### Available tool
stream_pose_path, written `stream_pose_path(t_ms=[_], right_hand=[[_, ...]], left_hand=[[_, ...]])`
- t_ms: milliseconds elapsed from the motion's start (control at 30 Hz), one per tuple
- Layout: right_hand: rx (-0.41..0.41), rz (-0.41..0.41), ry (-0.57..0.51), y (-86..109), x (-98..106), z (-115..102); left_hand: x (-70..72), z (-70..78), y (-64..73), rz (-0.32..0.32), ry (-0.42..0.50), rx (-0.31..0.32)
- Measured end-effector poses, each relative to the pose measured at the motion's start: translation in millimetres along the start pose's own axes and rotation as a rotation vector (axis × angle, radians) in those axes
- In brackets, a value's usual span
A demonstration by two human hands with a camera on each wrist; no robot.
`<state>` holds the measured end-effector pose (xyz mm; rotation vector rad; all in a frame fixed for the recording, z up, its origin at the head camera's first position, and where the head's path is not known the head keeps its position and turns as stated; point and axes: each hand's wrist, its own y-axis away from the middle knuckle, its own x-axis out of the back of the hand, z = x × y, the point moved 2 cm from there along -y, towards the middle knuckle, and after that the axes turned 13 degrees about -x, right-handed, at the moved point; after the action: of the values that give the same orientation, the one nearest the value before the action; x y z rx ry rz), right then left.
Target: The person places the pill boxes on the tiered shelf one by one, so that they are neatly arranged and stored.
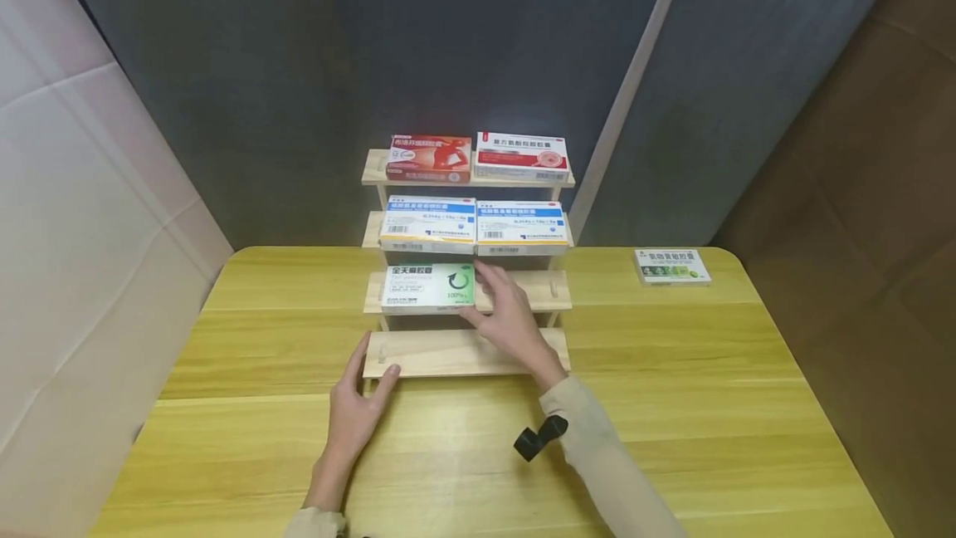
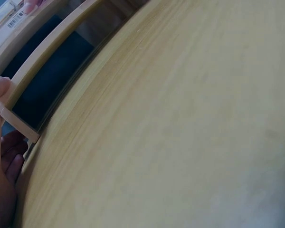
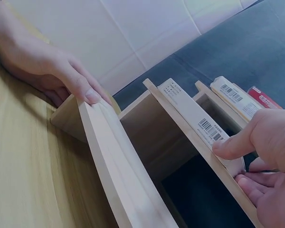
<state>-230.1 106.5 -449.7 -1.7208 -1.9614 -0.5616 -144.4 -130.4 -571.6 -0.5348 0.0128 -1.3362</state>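
A stepped wooden rack (image 1: 463,353) stands on the table, carrying medicine boxes on its upper tiers. My left hand (image 1: 354,409) grips the left end of its lowest tier. In the right wrist view, the thumb of that left hand (image 3: 52,69) lies on the board's top edge, the other fingers partly hidden behind. A white and green medicine box (image 1: 428,286) lies on the second tier from the bottom, at the left. My right hand (image 1: 511,314) holds it by its right end, thumb at the front edge and fingers at the back corner.
Above sit two white and blue boxes (image 1: 429,221) side by side. On the top tier are a red box (image 1: 429,158) and a white and red box (image 1: 521,156). Another small white and green box (image 1: 672,267) lies on the table (image 1: 672,372) at the far right.
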Motion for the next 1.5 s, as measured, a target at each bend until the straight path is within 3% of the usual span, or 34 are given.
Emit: stream_pose_path(t_ms=[400, 667, 1500], right_hand=[[0.018, 0.004, -0.004, 5.4, 5, 8], [0.002, -0.010, -0.045, 18.0, 21, 19], [0.039, 0.114, -0.088, 49.4, 65, 41]], left_hand=[[-3.0, -2.0, 1.6, -0.003, -0.003, 0.017], [-3.8, 0.2, 1.4, -0.008, -0.013, 0.021], [0.3, -0.6, 0.3, -0.032, -0.039, 0.054]])
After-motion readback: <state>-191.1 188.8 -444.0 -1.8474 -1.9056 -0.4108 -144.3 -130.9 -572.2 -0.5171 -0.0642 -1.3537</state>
